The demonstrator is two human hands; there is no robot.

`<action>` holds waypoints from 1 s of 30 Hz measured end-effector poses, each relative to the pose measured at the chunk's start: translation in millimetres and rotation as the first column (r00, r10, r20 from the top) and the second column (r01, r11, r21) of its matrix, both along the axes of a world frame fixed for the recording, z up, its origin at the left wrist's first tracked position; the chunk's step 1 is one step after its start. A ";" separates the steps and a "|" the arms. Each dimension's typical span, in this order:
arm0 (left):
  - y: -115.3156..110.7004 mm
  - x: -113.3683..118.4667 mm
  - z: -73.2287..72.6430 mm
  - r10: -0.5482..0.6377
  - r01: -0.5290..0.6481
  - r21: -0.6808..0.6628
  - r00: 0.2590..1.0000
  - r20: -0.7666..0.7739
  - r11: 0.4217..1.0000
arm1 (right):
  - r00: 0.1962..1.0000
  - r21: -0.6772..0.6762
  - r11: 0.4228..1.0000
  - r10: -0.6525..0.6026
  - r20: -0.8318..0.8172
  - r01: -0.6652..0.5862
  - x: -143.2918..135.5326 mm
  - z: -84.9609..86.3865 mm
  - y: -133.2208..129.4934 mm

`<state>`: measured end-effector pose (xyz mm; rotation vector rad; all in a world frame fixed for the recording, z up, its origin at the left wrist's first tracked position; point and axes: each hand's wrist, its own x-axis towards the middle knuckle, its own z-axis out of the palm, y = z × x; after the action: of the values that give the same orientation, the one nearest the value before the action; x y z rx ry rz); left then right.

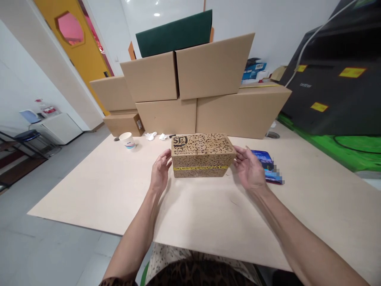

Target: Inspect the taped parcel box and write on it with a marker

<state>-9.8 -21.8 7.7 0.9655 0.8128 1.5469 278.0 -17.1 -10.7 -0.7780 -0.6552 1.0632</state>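
Observation:
A small brown cardboard box (203, 161) with black speckles, a yellow stripe along its front and dark lettering on top is in the middle of the table, between my two hands. My left hand (161, 170) is against its left end, fingers bent and partly hidden behind the edge. At the opposite end, my right hand (249, 167) has its fingertips on the box, the palm turned inward. The box is held from both sides; whether its underside rests on the tabletop (196, 214) I cannot tell. Just beyond my right hand lies a blue packet (263, 161), partly pixelated.
Large plain cartons (166, 117) are stacked across the back, topped by a dark green box (175, 33). A paper cup (127, 140) and crumpled white tissues (151, 136) sit before them. At the right, a big black case (321, 87) stands on something green.

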 end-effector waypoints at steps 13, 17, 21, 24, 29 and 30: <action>2.1 4.2 1.8 0.074 -0.076 0.049 0.996 0.047 0.996 | 1.000 0.113 0.994 0.004 -0.009 -0.003 -7.8 4.9 -9.9; 4.1 0.6 -0.7 0.078 -0.077 -0.022 0.995 0.065 0.997 | 1.000 0.035 0.999 -0.027 0.016 0.026 -5.2 4.0 -8.0; 4.1 3.1 -4.6 0.077 -0.071 -0.147 0.996 0.033 0.987 | 0.993 -0.078 0.995 -0.052 0.104 0.060 -7.6 -1.1 -6.8; 3.2 5.3 -6.5 0.001 -0.007 -0.131 0.999 -0.046 0.991 | 0.991 -0.149 0.987 -0.045 0.129 0.065 -10.8 -5.6 -6.7; 3.2 2.4 -7.5 0.021 -0.031 -0.150 0.998 -0.064 0.988 | 0.993 -0.125 0.992 0.003 0.118 0.012 -11.6 -7.4 -6.4; 3.3 1.4 -7.0 0.019 -0.026 -0.131 0.998 -0.059 0.991 | 0.995 -0.099 0.995 0.014 0.102 -0.003 -10.8 -6.0 -6.5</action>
<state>-8.5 -18.5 0.6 0.9107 0.9573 1.4710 267.2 -23.6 -16.8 -0.9211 -0.6970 1.0751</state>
